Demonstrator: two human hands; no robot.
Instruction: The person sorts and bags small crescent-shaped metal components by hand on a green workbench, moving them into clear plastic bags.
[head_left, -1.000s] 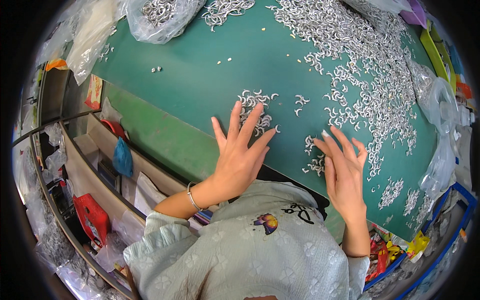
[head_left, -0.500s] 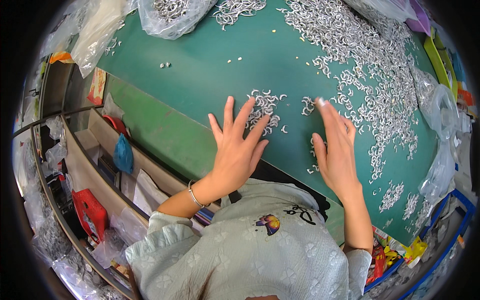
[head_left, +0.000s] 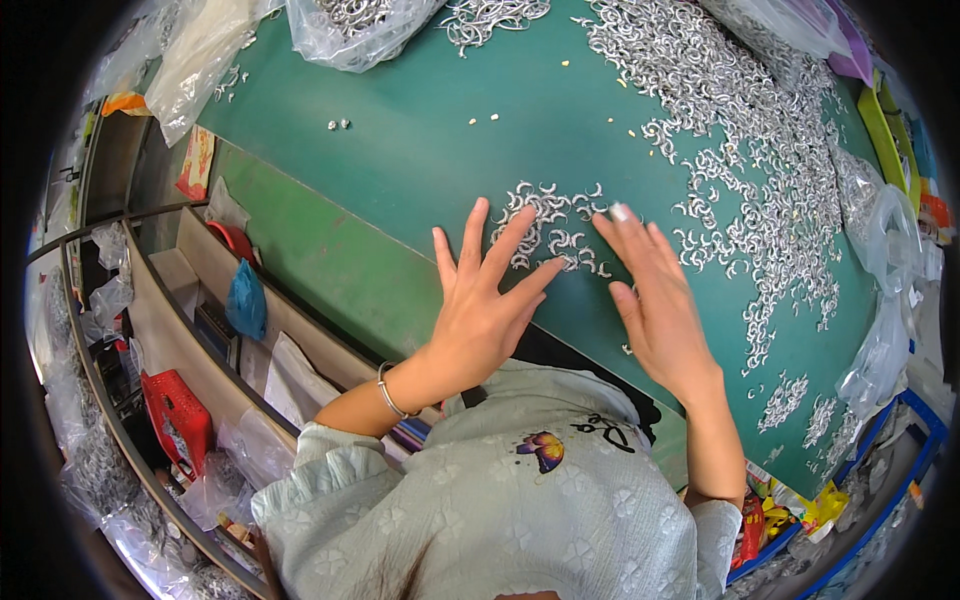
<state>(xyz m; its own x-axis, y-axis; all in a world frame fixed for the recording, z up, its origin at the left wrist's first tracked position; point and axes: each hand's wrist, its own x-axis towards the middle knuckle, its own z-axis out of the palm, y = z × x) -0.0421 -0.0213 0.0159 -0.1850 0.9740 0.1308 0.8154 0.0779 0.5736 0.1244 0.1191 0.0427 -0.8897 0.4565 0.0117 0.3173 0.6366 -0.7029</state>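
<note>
Between the two hands, just above frame centre, sits a small cluster of silver C-shaped metal clips (head_left: 552,225) on the green surface (head_left: 440,150), loosely scattered, some touching, some apart. Left hand (head_left: 480,310) lies flat, palm down, fingers (head_left: 472,235) spread wide, tips at the lower left edge of the cluster. Right hand (head_left: 660,310) also palm down, fingers (head_left: 625,225) extended and close together, tips at the cluster's right edge; neither hand pinches anything. Judgement: the step looks like gathering or sorting this small batch, so keep palms low and flat, sweep with finger pads not nails, and move both hands inward evenly so clips slide rather than flip or skip off. Watch the strays just below the right index finger. Upper right of the frame holds the big pile of clips (head_left: 740,150), well apart; keep the batch from merging with it. Top edge shows clear plastic bags (head_left: 350,30) holding more clips. Lower left has a shelf (head_left: 200,330) with a red box (head_left: 175,420). Bracelet (head_left: 388,390) on the left wrist.
</note>
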